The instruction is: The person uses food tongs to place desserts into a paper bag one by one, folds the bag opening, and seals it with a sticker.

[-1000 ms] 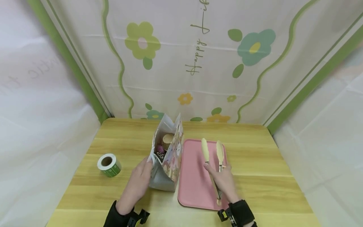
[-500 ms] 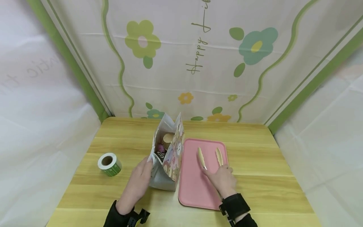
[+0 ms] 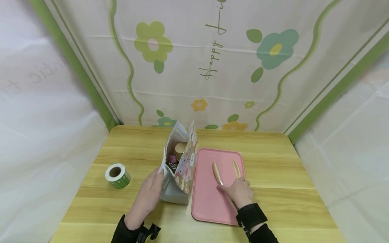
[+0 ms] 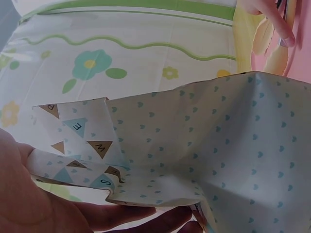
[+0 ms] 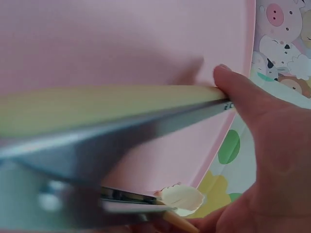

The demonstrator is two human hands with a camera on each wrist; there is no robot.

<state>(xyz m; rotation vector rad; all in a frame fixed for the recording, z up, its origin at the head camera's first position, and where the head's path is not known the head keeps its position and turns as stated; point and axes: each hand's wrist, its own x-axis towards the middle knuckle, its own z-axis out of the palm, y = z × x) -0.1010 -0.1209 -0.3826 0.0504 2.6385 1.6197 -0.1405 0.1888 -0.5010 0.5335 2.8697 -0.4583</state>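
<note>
A gift bag (image 3: 189, 165) with printed cartoon animals stands upright, its top open. Inside it show a round tan-topped item (image 3: 180, 148), a purple item (image 3: 172, 158) and a dark item with white markings (image 3: 172, 166). My left hand (image 3: 149, 192) grips the bag's near left edge; in the left wrist view the folded paper lies between thumb and fingers. To its right, my right hand (image 3: 239, 192) holds a pair of tongs (image 3: 216, 173) low over the pink tray (image 3: 206, 202), thumb on one arm and fingers at the other. The tongs' tips are spread with nothing between them.
A roll of green-and-white labels (image 3: 118, 176) stands on the wooden table (image 3: 91, 206), left of the bag. White curtains with flowers (image 3: 153, 44) enclose the table at the back and both sides.
My right hand has lowered the tongs toward the tray, and they now lie flatter. The left hand and the bag have stayed in place.
</note>
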